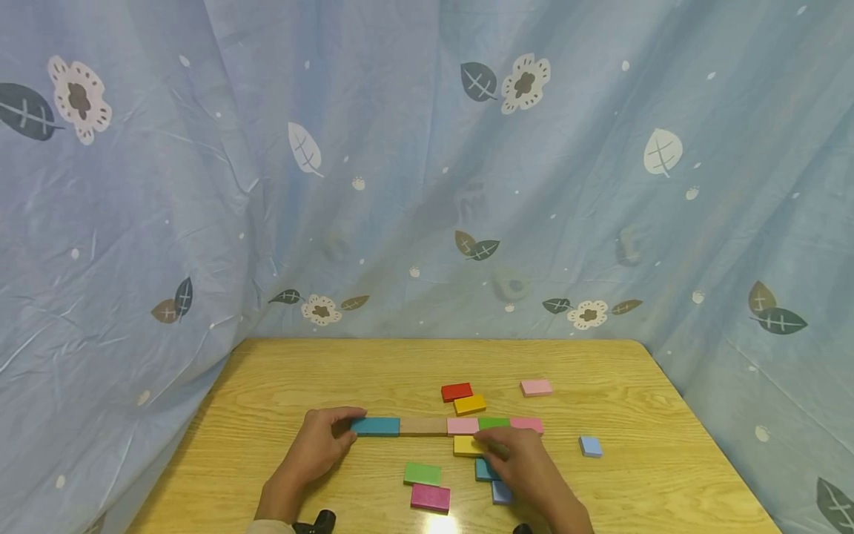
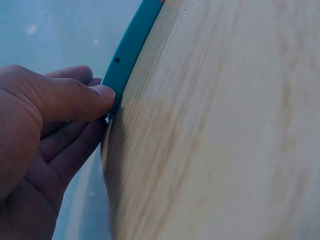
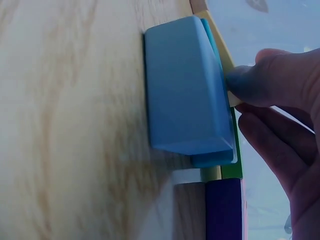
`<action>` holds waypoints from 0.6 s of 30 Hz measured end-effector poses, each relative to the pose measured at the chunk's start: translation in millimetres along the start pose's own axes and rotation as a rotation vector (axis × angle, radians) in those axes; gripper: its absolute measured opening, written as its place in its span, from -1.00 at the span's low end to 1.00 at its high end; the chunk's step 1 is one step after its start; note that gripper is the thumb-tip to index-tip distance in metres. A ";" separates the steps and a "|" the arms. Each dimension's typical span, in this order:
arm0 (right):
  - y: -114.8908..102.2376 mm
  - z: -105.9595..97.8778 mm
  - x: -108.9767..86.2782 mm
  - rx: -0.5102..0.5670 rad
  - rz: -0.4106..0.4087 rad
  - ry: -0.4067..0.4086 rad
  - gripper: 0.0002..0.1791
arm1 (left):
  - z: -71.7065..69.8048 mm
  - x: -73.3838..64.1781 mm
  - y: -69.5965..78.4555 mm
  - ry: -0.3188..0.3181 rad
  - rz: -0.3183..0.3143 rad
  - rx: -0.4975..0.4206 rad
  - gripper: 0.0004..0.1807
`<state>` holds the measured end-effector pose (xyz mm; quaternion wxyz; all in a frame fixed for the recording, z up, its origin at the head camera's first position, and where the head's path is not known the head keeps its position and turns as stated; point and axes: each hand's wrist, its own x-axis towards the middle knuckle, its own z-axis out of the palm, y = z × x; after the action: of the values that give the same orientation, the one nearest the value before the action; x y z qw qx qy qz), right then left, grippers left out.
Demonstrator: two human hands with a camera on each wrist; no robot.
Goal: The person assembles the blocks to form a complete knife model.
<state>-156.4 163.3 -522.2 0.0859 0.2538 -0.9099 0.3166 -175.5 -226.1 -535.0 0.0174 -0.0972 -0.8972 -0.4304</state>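
Observation:
A straight row of wooden blocks runs across the table: teal (image 1: 376, 427), tan (image 1: 423, 426), pale pink (image 1: 462, 426), green (image 1: 494, 423) and pink (image 1: 527, 424). At its left end my left hand (image 1: 323, 443) pinches the teal block, with the thumb on the near side in the left wrist view. My right hand (image 1: 523, 458) pinches the right end of a yellow block (image 1: 467, 446) just in front of the row. Below that hand lie a second teal block (image 1: 485, 470) and a light blue block (image 3: 185, 90), both partly covered in the head view.
Behind the row lie a red block (image 1: 457, 392), an orange-yellow block (image 1: 470, 404) and a loose pale pink block (image 1: 536, 388). A small blue block (image 1: 590, 446) is off to the right. Nearer me are a light green block (image 1: 422, 474) and a magenta block (image 1: 430, 498). A curtain (image 1: 414, 185) surrounds the table.

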 end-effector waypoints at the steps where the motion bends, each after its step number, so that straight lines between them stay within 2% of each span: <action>1: -0.3 0.6 0.2 0.000 0.005 0.000 -0.68 | -0.1 0.0 0.0 -0.001 -0.002 -0.001 -0.52; 7: -3.6 1.9 1.4 -0.009 0.020 0.019 -0.68 | -1.2 -0.2 0.0 0.002 -0.004 0.003 -0.53; 11: -6.4 5.3 4.6 0.007 -0.030 0.048 -0.72 | -1.6 0.0 -0.6 0.005 -0.003 0.007 -0.53; 18: -8.4 12.8 10.6 0.034 -0.091 0.042 -0.78 | -0.7 -0.1 -0.6 0.005 -0.001 -0.003 -0.53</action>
<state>-161.1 145.5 -524.5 0.1149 0.2898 -0.8900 0.3328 -175.6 -227.0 -535.0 0.0196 -0.0959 -0.8965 -0.4322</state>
